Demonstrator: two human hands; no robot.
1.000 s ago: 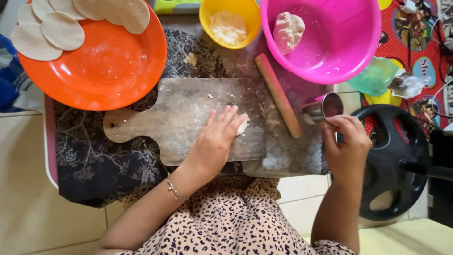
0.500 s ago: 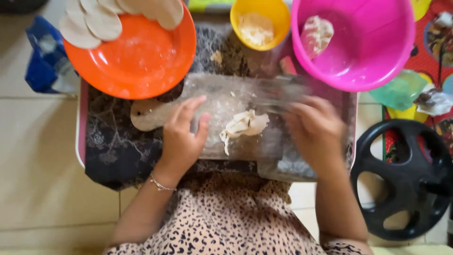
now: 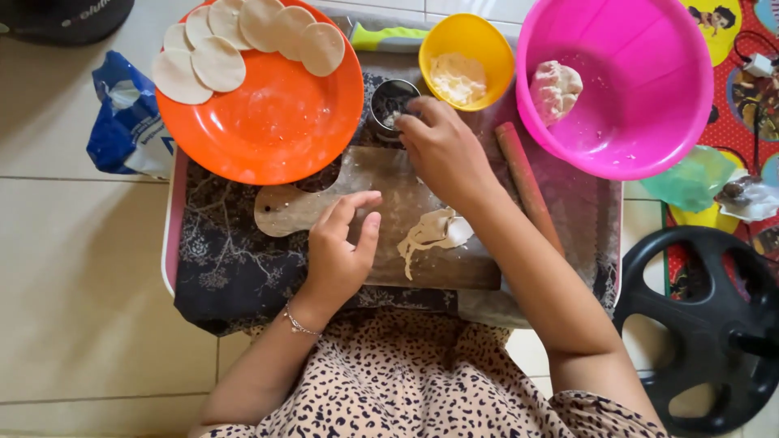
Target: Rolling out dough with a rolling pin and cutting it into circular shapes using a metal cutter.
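Domestic setting, food preparation at floor level in a home. Evidence: pale tiled floor (image 3: 73, 308), low tray table (image 3: 172, 243) with patterned cloth, wooden board (image 3: 454, 268), plastic bowls (image 3: 633, 138), children's play mat (image 3: 734, 32), weight plate (image 3: 706, 324).

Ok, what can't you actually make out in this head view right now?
- Metal cup: the right hand covers its right side; grip unclear.
- Wooden board: both hands, left hand included, hide parts.
- Green-handled tool: the yellow bowl hides one end.
- Black wheel: cut off by the right edge.
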